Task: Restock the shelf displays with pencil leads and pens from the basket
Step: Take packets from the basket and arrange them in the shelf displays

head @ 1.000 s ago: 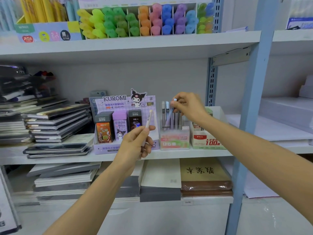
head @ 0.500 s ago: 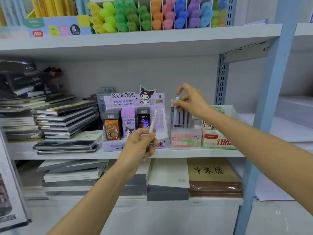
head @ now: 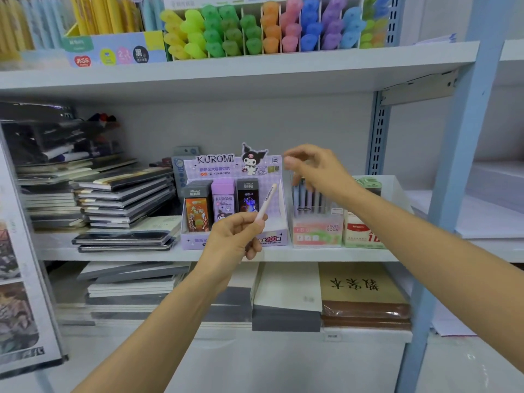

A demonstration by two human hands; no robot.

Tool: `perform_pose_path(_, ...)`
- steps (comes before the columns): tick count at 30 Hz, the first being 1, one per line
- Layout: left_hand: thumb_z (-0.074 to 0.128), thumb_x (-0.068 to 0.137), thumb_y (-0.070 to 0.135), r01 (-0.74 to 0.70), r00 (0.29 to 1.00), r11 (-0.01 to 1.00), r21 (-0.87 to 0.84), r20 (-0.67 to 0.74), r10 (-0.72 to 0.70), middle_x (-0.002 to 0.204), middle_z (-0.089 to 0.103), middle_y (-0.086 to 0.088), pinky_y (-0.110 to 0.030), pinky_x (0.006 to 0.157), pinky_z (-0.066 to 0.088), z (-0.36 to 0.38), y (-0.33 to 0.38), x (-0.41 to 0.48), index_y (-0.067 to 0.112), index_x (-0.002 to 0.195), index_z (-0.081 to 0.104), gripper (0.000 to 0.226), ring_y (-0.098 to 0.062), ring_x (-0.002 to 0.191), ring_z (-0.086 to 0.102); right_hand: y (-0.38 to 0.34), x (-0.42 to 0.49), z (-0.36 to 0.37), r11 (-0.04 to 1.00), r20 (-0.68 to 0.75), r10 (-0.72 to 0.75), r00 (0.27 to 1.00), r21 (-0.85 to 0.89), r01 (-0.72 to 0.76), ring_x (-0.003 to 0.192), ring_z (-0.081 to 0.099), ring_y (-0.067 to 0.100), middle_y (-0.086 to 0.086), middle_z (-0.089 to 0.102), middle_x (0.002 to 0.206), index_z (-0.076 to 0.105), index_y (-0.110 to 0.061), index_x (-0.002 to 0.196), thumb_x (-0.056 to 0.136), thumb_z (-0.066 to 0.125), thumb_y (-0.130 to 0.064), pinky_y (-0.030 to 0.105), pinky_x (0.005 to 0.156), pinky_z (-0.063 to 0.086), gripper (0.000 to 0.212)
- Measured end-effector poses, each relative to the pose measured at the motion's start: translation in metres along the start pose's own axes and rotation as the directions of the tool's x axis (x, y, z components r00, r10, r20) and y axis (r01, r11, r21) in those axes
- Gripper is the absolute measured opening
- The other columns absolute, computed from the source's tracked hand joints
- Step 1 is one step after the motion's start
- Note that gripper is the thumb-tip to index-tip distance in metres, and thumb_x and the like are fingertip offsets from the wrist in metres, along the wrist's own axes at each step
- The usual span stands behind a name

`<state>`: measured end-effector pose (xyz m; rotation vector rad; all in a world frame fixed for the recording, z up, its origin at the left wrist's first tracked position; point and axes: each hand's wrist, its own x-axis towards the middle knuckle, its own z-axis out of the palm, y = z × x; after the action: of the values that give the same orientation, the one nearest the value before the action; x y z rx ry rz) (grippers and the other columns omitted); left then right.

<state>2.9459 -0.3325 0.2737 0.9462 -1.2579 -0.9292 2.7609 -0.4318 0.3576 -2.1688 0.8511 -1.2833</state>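
Note:
My left hand (head: 234,239) grips a slim cream-coloured pen (head: 266,202), tip tilted up and to the right, in front of the purple Kuromi lead display box (head: 235,165). That box holds three upright packs of pencil leads (head: 223,202). To its right stands a clear pink-and-green pen holder (head: 317,232) with several pens upright in it. My right hand (head: 317,168) hovers just above those pens, blurred, fingers spread, with nothing in it. The basket is out of view.
Stacks of notebooks (head: 119,194) lie on the left of the middle shelf. A red-and-white box (head: 363,231) sits right of the pen holder. Coloured highlighters (head: 269,26) fill the top shelf. A blue upright post (head: 453,194) stands at the right.
My right hand has let go of the pen it was setting into the holder and lifted with fingers apart. My left hand keeps its pen. The view has shifted closer.

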Motion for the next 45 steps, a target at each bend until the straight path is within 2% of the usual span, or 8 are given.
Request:
perform_pose_path(3,0.066,0.089,0.008,-0.016,1.0,1.0,0.014,-0.009,0.016,0.061,0.064,0.0,-0.017,0.045,0.042,0.004,0.003,-0.001,0.003,0.106,0.069,0.017,-0.01,0.048,0.052,-0.011,-0.021,0.009,0.995,0.263,-0.044,0.964,0.102,0.017,0.062,0.064,0.012,0.008,0.072,0.08,0.073,-0.016,0.1,0.089,0.068,-0.02,0.017,0.053,0.049,0.013)
perform_pose_path(9,0.074,0.067,0.007,-0.079,0.995,0.968,-0.236,-0.075,0.063,0.09,0.075,-0.008,-0.018,0.062,0.054,-0.007,0.013,-0.004,0.008,0.104,0.071,0.036,-0.012,0.068,0.067,-0.002,-0.033,0.004,0.948,0.08,0.006,0.997,0.318,-0.031,0.061,0.065,0.011,0.007,0.069,0.07,0.069,0.002,0.1,0.087,0.068,-0.004,0.017,0.062,0.054,0.015)
perform_pose_path(13,0.069,0.072,0.009,-0.213,0.972,0.935,-0.285,-0.164,0.171,0.076,0.072,0.0,-0.017,0.066,0.054,-0.007,0.013,-0.009,0.016,0.086,0.078,0.018,-0.01,0.067,0.067,0.01,-0.056,0.015,0.931,0.274,0.025,0.961,0.343,-0.122,0.061,0.066,0.021,0.013,0.069,0.072,0.068,-0.005,0.099,0.087,0.068,-0.012,0.02,0.059,0.055,0.015)
perform_pose_path(19,0.068,0.08,0.017,-0.19,0.979,0.93,-0.316,-0.136,0.153,0.105,0.072,-0.016,-0.028,0.085,0.056,0.002,0.012,-0.013,0.002,0.105,0.067,0.029,-0.026,0.101,0.069,0.011,-0.068,0.025,0.922,0.459,0.026,0.888,0.332,-0.199,0.077,0.071,0.029,0.007,0.069,0.082,0.064,-0.005,0.101,0.09,0.064,-0.018,0.032,0.071,0.061,0.017)
perform_pose_path(25,0.072,0.082,0.011,-0.221,0.969,0.971,-0.094,-0.135,0.207,0.086,0.076,-0.011,-0.024,0.071,0.057,0.014,0.012,-0.011,0.005,0.097,0.069,0.016,-0.022,0.082,0.073,-0.012,-0.051,0.024,0.937,0.162,-0.027,0.986,0.349,-0.032,0.082,0.07,0.019,0.0,0.072,0.088,0.066,-0.009,0.109,0.093,0.062,-0.018,0.029,0.071,0.059,0.019)
perform_pose_path(33,0.07,0.087,0.016,-0.285,0.942,0.942,0.178,-0.128,0.309,0.095,0.072,-0.006,-0.027,0.079,0.056,0.03,0.007,-0.003,0.011,0.101,0.068,0.015,-0.02,0.089,0.069,-0.022,-0.038,0.002,0.962,0.133,-0.063,0.989,0.271,0.025,0.081,0.069,0.019,0.009,0.072,0.087,0.067,-0.003,0.105,0.091,0.063,-0.009,0.027,0.073,0.057,0.015)
perform_pose_path(39,0.061,0.093,0.018,-0.424,0.888,0.551,0.719,0.209,0.411,0.141,0.047,0.008,-0.032,0.107,0.036,0.03,-0.01,0.005,0.022,0.138,0.045,0.048,-0.01,0.129,0.041,-0.013,-0.014,-0.052,0.977,-0.263,-0.005,0.965,0.206,0.062,0.077,0.07,0.016,0.014,0.069,0.093,0.061,0.002,0.109,0.094,0.058,-0.007,0.023,0.071,0.058,0.018)
perform_pose_path(45,0.054,0.097,0.025,-0.487,0.864,0.308,0.817,0.4,0.305,0.162,0.008,0.01,-0.034,0.122,0.011,0.033,-0.029,0.015,0.022,0.155,0.008,0.074,-0.011,0.149,0.007,0.022,-0.008,-0.043,0.998,-0.262,0.069,0.962,0.008,-0.069,0.08,0.071,0.025,0.018,0.068,0.092,0.063,0.0,0.106,0.093,0.061,-0.008,0.031,0.074,0.06,0.015)
